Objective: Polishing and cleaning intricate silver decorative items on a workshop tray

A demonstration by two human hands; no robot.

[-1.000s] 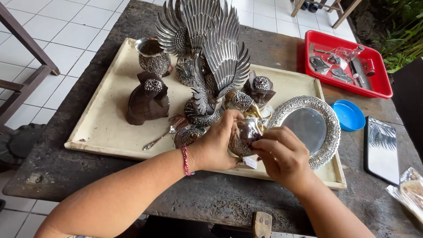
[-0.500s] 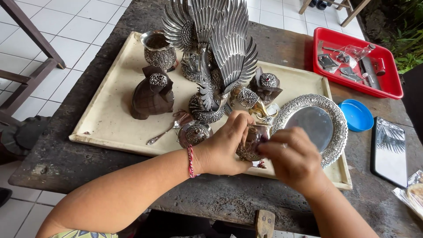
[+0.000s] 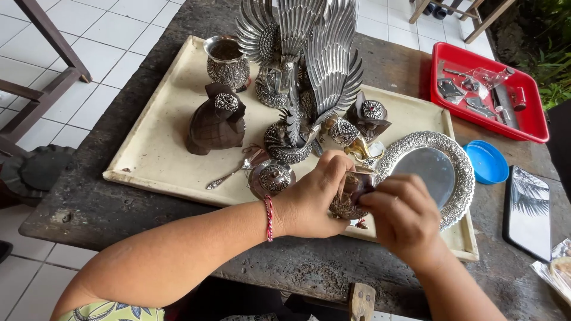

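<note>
Red tray [image 3: 538, 128] far right, clear packets [image 3: 488, 77] inside | left hand [image 3: 315, 199] cups embossed silver cup [image 3: 351, 196]; right hand [image 3: 404, 217] pinches its rim | both hands sit lower in view than earlier.

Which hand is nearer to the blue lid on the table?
Right. The right hand is left of and below the blue lid, apart from it; the left hand lies further left.

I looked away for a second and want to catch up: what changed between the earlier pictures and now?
Little changed. The right hand shifted slightly over the small silver vessel, which the left hand kept in its grip throughout. Nothing was picked up or let go. The winged silver statue, round silver plate and red tray stayed where they were.
</note>
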